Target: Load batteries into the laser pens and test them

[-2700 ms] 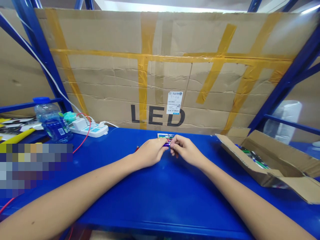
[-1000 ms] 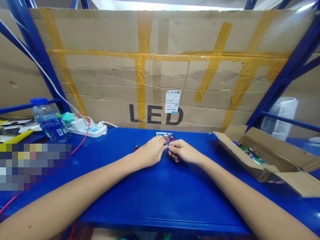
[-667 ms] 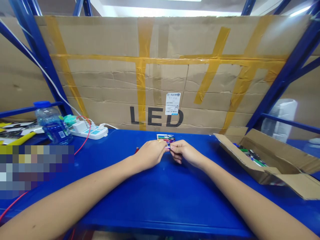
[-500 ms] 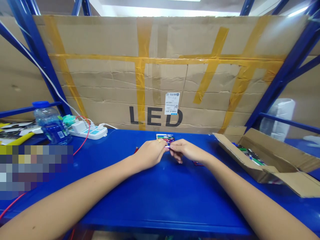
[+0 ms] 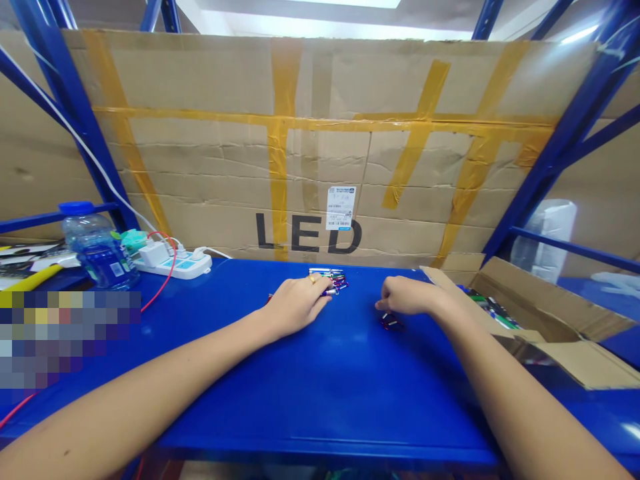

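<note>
My left hand (image 5: 299,303) is closed in a pinch near the middle of the blue table. A small metallic tube (image 5: 330,292) with a blue and silver end sticks out from its fingertips. Just beyond lies a row of slim metallic tubes (image 5: 327,272) in silver, green, red and blue, some with small clips at their right ends. My right hand (image 5: 406,295) is apart from the left, its fingers bent down and drawn together over a few small dark red clip-like pieces (image 5: 391,322). What its fingertips hold, if anything, is hidden.
An open cardboard box (image 5: 540,327) with more tubes stands at the right. At the left are a blue-capped bottle (image 5: 100,250), a white power strip (image 5: 187,267) and a red cable (image 5: 165,283). A taped cardboard sheet (image 5: 225,173) closes off the back.
My right hand has left the left hand and moved right, to the dark red pieces. My left hand stays in about the same place, still with the tube.
</note>
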{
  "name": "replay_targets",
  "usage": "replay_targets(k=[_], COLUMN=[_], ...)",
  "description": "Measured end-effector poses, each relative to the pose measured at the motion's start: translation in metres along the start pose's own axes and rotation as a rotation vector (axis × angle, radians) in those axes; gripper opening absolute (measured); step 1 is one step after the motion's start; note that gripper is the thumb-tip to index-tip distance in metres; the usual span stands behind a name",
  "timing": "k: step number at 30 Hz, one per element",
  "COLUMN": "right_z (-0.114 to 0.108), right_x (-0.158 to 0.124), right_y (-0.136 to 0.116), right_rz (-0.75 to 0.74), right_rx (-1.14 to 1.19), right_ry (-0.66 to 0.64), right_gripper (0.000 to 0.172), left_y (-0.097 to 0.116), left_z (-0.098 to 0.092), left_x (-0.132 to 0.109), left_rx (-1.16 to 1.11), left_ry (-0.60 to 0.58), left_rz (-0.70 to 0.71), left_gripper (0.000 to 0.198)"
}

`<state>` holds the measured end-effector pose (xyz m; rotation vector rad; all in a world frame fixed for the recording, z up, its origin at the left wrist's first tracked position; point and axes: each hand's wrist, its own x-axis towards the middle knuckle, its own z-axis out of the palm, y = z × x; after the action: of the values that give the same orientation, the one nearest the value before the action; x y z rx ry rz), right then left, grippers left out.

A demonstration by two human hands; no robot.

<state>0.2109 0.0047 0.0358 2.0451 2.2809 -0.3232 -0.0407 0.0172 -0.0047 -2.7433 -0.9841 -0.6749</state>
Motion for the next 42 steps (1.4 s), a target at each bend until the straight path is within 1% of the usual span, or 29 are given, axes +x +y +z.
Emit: replay_targets(k=[5, 8, 10, 14, 17, 20, 22, 24, 25, 26, 28, 30, 32, 35, 42], right_z=[0.0, 0.005, 0.01, 0.023, 0.032, 0.037, 0.037, 0.035, 0.033, 0.031, 0.027, 0.024, 0.023, 0.025, 0.036], right_x=[-0.003, 0.002, 0.006, 0.016, 0.02, 0.02, 0.018, 0.015, 0.013, 0.012, 0.008, 0.006, 0.005, 0.006, 0.012], right_y=[-0.006, -0.003, -0.001, -0.002, -0.008, -0.016, -0.021, -0.026, -0.028, -0.03, -0.034, -0.038, -0.04, -0.044, -0.056], right_rz=[0.038, 0.086, 0.087, 0.02, -0.056, -0.181, -0.269, -0.342, -0.374, -0.405, -0.463, -0.507, -0.528, -0.508, -0.352], right_rx=[0.055, 0.145, 0.152, 0.075, 0.149, 0.223, 0.262, 0.365, 0.454, 0.557, 0.758, 0.886, 0.959, 1.077, 1.457], right_ry=[0.002, 0.062, 0.101, 0.121, 0.107, 0.082, 0.087, 0.106, 0.103, 0.079, -0.011, -0.067, -0.065, -0.036, 0.036], right_gripper=[0.04, 0.04, 0.038, 0.023, 0.017, 0.014, 0.011, 0.009, 0.007, 0.006, 0.005, 0.009, 0.015, 0.022, 0.032], left_y=[-0.003, -0.004, -0.005, -0.006, -0.006, -0.007, -0.007, -0.006, -0.005, -0.004, -0.002, -0.001, -0.001, -0.001, 0.001], left_z=[0.0, -0.001, -0.001, 0.001, 0.002, 0.004, 0.004, 0.003, 0.003, 0.003, 0.002, 0.002, 0.002, 0.002, 0.003], left_x=[-0.001, -0.001, -0.001, -0.002, -0.002, -0.002, -0.002, -0.002, -0.003, -0.003, -0.003, -0.002, -0.001, 0.0, 0.001], left_rx=[-0.014, -0.012, -0.012, -0.007, -0.001, 0.0, -0.011, -0.047, -0.077, -0.116, -0.211, -0.299, -0.353, -0.384, -0.399], left_ry=[0.017, 0.022, 0.026, 0.041, 0.044, 0.034, 0.031, 0.024, 0.02, 0.019, 0.031, 0.051, 0.059, 0.065, 0.1], left_rz=[0.018, 0.013, 0.014, 0.02, 0.021, 0.021, 0.018, -0.001, -0.021, -0.045, -0.087, -0.091, -0.066, -0.047, -0.072], left_gripper=[0.022, 0.023, 0.023, 0.023, 0.023, 0.023, 0.023, 0.02, 0.019, 0.018, 0.018, 0.02, 0.018, 0.014, 0.012])
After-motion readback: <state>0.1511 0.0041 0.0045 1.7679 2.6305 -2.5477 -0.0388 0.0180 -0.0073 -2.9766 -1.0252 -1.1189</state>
